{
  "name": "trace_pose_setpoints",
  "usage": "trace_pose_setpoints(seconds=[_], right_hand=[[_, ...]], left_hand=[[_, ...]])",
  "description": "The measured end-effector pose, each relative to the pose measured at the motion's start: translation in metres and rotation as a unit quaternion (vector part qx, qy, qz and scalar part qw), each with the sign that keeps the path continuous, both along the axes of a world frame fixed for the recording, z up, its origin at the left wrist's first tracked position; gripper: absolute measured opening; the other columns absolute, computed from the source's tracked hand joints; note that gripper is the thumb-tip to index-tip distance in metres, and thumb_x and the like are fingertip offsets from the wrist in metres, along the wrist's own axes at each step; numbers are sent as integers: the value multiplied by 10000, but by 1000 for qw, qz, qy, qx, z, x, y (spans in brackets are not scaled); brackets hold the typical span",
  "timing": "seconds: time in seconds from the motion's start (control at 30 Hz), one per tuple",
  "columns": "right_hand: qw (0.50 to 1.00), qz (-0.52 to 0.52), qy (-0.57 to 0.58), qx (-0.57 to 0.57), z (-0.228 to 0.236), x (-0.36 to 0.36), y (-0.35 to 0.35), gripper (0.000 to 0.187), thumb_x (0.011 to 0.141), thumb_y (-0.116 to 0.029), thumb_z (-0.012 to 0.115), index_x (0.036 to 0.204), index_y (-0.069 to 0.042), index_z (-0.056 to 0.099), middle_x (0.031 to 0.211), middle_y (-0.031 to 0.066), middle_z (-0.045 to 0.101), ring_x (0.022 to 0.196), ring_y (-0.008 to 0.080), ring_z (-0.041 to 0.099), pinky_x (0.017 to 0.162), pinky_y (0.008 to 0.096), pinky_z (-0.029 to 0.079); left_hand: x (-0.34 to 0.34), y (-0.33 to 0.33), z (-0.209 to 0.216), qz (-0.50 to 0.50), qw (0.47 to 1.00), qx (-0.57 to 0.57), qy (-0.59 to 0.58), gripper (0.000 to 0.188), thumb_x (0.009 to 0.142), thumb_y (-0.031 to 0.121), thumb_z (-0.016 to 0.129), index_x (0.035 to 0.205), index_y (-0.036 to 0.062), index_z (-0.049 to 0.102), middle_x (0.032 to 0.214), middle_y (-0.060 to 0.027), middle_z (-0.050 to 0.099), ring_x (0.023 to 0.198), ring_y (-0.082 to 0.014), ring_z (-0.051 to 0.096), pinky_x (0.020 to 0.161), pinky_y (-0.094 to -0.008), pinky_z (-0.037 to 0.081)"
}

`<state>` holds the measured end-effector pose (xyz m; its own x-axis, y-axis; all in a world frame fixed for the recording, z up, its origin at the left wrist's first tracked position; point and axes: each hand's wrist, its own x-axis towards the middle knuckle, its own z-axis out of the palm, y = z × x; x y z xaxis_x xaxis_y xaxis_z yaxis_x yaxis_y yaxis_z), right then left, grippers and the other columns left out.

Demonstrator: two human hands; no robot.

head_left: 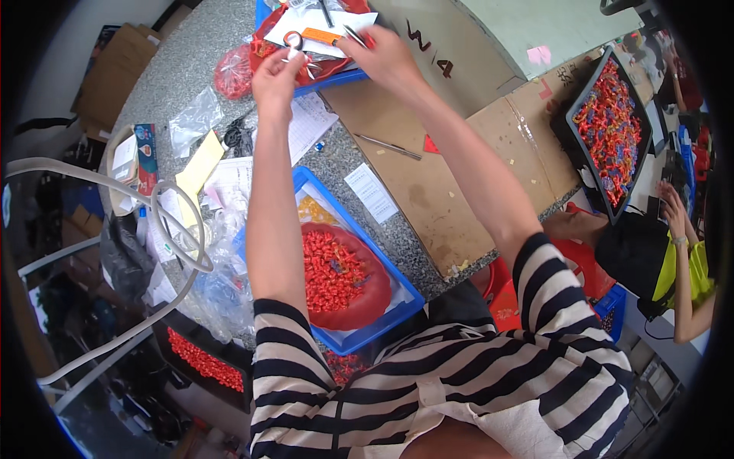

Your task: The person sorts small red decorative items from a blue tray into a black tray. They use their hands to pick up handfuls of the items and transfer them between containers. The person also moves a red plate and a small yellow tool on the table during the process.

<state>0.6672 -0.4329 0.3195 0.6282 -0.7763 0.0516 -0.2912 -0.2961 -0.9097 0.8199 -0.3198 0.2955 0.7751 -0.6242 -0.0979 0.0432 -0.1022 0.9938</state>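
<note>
1. Striped sleeves and shirt [428,382] sit nearest the head camera, two bare forearms reaching from them across the speckled table [191,57].
2. Both hands meet at the far edge. On the left hand [275,80], thumb and fingers are drawn together beside one ring-shaped handle [300,35]; I cannot tell what they grip. On the right hand [382,61], fingers are curled at the end of one orange strip [321,36]; its grip is unclear too.
3. Strip and ring are over white paper [287,30] at one red tray [269,23], set in a blue tray [336,81].
4. A second blue tray [378,327], nearer the body, contains one red bowl [371,294] of small red pieces [329,264], too many to count, with yellow pieces [311,208] beside the bowl.
5. Two black trays flank these: the right one [566,115] heaped with mixed red, orange and purplish pieces [612,130], the lower-left one [229,353] with red pieces.
6. One slim metal tool [388,146] lies on cardboard [405,199].
</note>
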Motion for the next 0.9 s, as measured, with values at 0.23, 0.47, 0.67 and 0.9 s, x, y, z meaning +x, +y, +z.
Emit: trace_pose_setpoints(seconds=[0.23,0.47,0.67,0.9], right_hand=[[976,7,82,-202,-8,44,-47,600,739,-468,623,1090,16,574,1014,230,610,958,339,590,833,390,464],[907,107,350,-207,-80,-147,10,296,724,-133,635,976,2,560,858,141,614,832,291,602,711,376,474],[958,47,243,-147,-90,-165,43,358,715,-134,645,1014,-30,480,891,181,611,860,349,595,728,415,480],[965,42,18,-257,2,-26,-11,487,705,-252,710,1068,-17,485,938,208,618,862,367,601,735,438,479]], left_hand=[[10,-4,11,-53,996,66,2,460,864,316,599,1186,-5,527,1082,-101,583,942,-187,577,780,-298,493],[-20,46,-14,-77,991,70,-89,307,858,230,598,1085,26,620,902,-70,644,768,-118,607,649,-243,477],[-58,117,-19,-62,985,115,-111,271,867,219,585,1058,33,634,871,-60,652,764,-115,603,664,-240,465],[-98,191,0,-7,984,138,-114,217,869,156,575,1040,35,631,927,-75,643,801,-136,601,731,-260,470]])
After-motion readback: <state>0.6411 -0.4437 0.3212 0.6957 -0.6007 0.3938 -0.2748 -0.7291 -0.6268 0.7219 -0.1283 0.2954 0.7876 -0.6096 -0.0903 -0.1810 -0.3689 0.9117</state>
